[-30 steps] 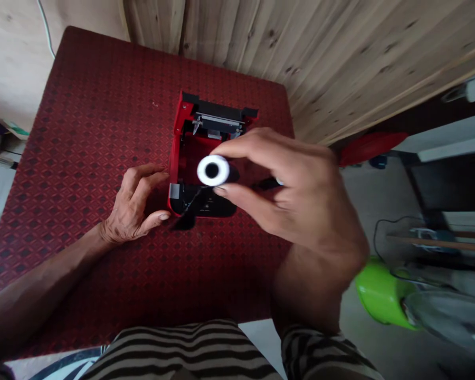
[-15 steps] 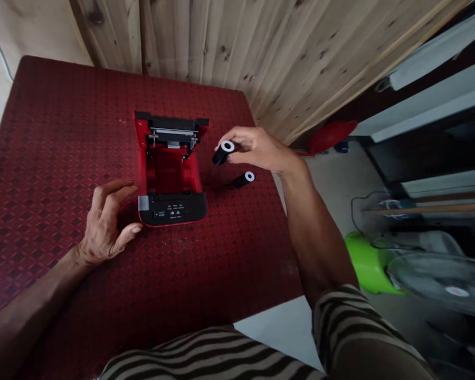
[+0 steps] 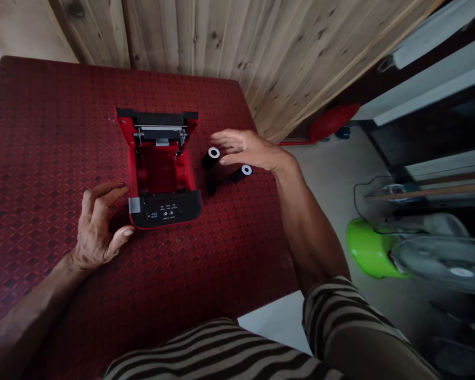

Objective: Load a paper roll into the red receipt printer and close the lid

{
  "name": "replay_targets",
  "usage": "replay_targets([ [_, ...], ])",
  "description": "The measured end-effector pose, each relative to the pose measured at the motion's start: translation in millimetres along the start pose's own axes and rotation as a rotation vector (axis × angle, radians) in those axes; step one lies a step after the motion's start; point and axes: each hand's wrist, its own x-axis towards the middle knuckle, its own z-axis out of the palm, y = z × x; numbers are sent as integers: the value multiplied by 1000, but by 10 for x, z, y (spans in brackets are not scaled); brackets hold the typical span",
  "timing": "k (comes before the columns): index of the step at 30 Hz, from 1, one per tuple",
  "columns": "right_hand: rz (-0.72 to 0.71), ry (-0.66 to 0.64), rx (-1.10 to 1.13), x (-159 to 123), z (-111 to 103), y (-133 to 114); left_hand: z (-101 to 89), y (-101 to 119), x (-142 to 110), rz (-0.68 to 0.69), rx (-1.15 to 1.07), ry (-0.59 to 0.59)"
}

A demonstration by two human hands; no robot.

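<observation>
A red and black label printer point(image 3: 166, 208) stands on the table with its lid point(image 3: 158, 126) raised, showing a red hollow inside. My left hand point(image 3: 98, 224) rests at the printer's left side, thumb and fingers apart, holding nothing. To the right of the printer are two black ribbon rolls with white ring-shaped ends. The nearer-to-printer roll point(image 3: 211, 160) stands just below the fingers of my right hand point(image 3: 249, 149), which is open; whether the thumb still touches it I cannot tell. The other roll point(image 3: 242, 172) lies slightly tilted below that hand.
The red patterned table point(image 3: 63, 105) backs onto a wooden plank wall point(image 3: 206, 37). A white sheet or panel point(image 3: 277, 322) shows at its front edge. On the floor at right are a bright green container point(image 3: 372, 248) and a fan with a clear guard point(image 3: 439, 264).
My right hand has let go of the ribbon roll it held, and its fingers have spread. That roll now stands on the table. My left hand stays beside the printer.
</observation>
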Motion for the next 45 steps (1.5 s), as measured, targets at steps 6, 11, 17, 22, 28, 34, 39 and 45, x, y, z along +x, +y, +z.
replay_targets([
  [6,-9,608,122,-867,117,369,4,-6,-7,-9,-7,-8],
  [11,96,586,141,-991,652,733,6,-3,-13,-21,-7,12],
  [17,85,781,24,-670,878,686,-6,10,-1,-4,2,4],
  [22,-43,776,-32,-1065,737,72,8,20,-7,-10,-14,2],
  [28,-260,251,-320,-1351,605,-1138,21,38,-19,-22,-53,-13],
  [34,-386,11,-594,-393,982,-1240,17,28,-42,-21,-46,3],
  [39,-272,-65,-712,-27,1206,-1210,24,23,-46,-17,-52,-17],
  [45,-152,-186,-876,135,1315,-1282,33,14,-45,-29,-76,-19],
])
